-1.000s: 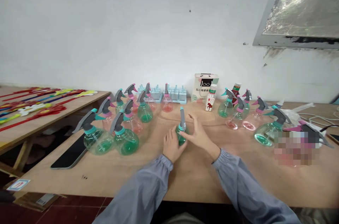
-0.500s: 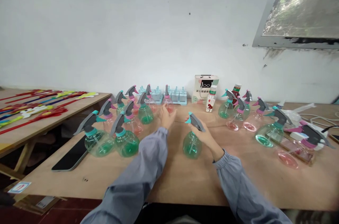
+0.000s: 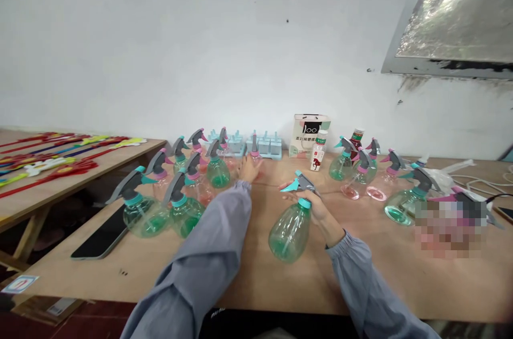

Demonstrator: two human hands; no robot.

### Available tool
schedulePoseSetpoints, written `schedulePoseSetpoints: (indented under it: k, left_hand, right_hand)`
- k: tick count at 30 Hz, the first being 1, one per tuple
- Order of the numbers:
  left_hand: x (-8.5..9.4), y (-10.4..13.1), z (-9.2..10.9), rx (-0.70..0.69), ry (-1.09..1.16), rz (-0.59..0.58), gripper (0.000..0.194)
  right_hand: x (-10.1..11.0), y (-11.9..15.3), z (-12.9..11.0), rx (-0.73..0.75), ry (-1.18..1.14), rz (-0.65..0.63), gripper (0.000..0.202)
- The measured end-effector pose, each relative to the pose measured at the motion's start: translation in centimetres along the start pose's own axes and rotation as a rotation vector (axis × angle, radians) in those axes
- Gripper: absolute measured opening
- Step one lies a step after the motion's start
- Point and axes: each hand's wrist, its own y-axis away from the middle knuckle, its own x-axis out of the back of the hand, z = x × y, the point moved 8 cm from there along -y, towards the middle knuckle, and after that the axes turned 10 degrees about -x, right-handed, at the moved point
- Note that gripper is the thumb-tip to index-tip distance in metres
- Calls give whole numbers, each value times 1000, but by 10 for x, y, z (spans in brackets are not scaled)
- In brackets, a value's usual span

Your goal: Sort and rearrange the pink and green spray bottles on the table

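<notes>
My right hand point(image 3: 315, 206) is closed around the neck and grey-and-teal spray head of a green spray bottle point(image 3: 289, 235). That bottle leans, its base toward me and its nozzle pointing left, with a little green liquid low inside. Farther back, my left hand point(image 3: 249, 169) grips a pink spray bottle point(image 3: 255, 153) at its body; the fingers are partly hidden. The pink bottle stands near upright in front of light blue molds point(image 3: 268, 146). Left of my left arm stands a group of green and pink spray bottles, including a green one point(image 3: 218, 172) close to that hand.
A black phone point(image 3: 100, 235) lies at the left. A carton point(image 3: 302, 138) and a white bottle point(image 3: 318, 152) stand at the back. More spray bottles point(image 3: 404, 204) and white cables point(image 3: 481, 181) are at the right. Colourful strips point(image 3: 72, 168) cover a side table.
The green bottle in my right hand has gone from upright to tilted, its base swinging toward me. My left hand has closed in on the pink bottle, which has shifted slightly right.
</notes>
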Motion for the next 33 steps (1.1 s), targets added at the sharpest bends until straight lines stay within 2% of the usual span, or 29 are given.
schedulePoseSetpoints:
  k: [4,7,11,15,20,24,29,33]
  left_hand:
    - [9,68,15,-54,-157,-61,56]
    - [25,114,28,-133,-206,-32,56]
    - [39,146,37,-184,-214,36,56]
    - [38,151,38,-186,-200,27,55]
    - [38,147,38,-182,-187,19,52]
    - [38,147,37,-182,-190,-4,51]
    - [36,148,36,-189,-193,-25,49]
    - [37,148,36,-184,-183,-29,48]
  right_hand:
    - [-8,2,-9,27,-18,-19,22]
    - [-8,5,-17,102,15,62,24]
    - [-5,7,-21,143,64,211,33]
    - [-18,4,-19,113,77,120,34]
    - [-15,9,-20,119,55,185,35]
    - [-18,5,-14,68,37,88,29]
    - [3,4,-7,41,-161,273,32]
    - [2,1,-5,-1,-235,197,31]
